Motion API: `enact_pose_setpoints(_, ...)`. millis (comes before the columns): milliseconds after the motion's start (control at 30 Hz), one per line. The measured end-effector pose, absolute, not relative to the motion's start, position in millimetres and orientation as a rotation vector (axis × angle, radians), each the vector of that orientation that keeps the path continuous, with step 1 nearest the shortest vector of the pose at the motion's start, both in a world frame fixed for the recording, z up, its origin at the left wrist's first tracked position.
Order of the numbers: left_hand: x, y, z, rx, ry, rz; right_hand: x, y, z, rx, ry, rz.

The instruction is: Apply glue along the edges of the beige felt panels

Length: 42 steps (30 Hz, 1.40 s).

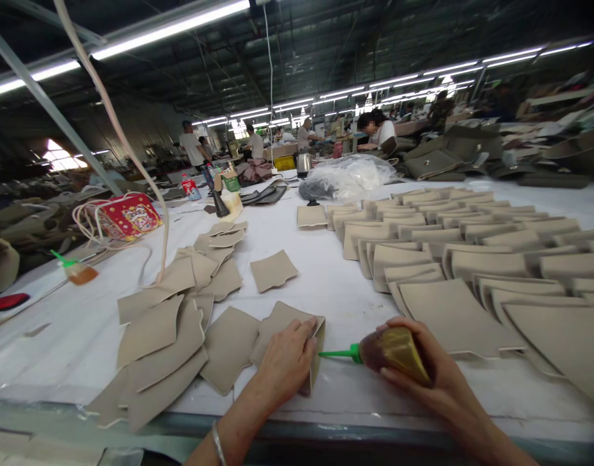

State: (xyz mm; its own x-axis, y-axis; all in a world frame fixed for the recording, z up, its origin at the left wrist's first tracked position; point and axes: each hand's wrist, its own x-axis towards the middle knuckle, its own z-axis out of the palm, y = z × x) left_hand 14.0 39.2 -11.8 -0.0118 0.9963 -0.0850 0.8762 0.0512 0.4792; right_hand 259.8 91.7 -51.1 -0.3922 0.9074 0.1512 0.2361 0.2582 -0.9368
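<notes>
My left hand (285, 362) presses down on a beige cut piece (277, 322) near the table's front edge, fingers closed over its folded right edge. My right hand (423, 372) is wrapped round a brown glue bottle (394, 349). Its green nozzle (336, 353) points left and touches the edge of that piece. More beige pieces (171, 323) lie overlapped to the left of my left hand.
Rows of larger beige panels (472, 259) cover the right of the white table (326, 285). A second glue bottle (76, 270), a red patterned bag (125, 217), a hanging cord (132, 155) and a plastic bag (350, 176) lie farther off. Other people work at the back.
</notes>
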Motion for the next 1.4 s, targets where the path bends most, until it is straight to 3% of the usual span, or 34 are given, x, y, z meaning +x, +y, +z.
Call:
enact_pose_setpoints(200,13.9,37.8,-10.4,1.882,1.941,0.406,254.3,79.8,-49.5,-0.883,-1.781,1.39)
enact_pose_setpoints(467,13.2,40.5,-13.5,1.887,1.945,0.4,251.6,101.0,-46.3,-1.082,-1.769,1.103)
enact_pose_setpoints(700,12.6,41.5,-11.7,1.875,1.94,0.375,254.3,94.1,-48.0,-0.953,-1.887,1.314)
enact_pose_setpoints(1033,10.4,46.3,-14.2,1.897,1.906,0.395,246.2,123.7,-38.3,-1.038,-1.795,0.898)
enact_pose_setpoints(1400,11.2,47.2,-13.9,1.906,1.89,0.431,247.6,119.7,-38.8,-1.066,-1.787,0.916)
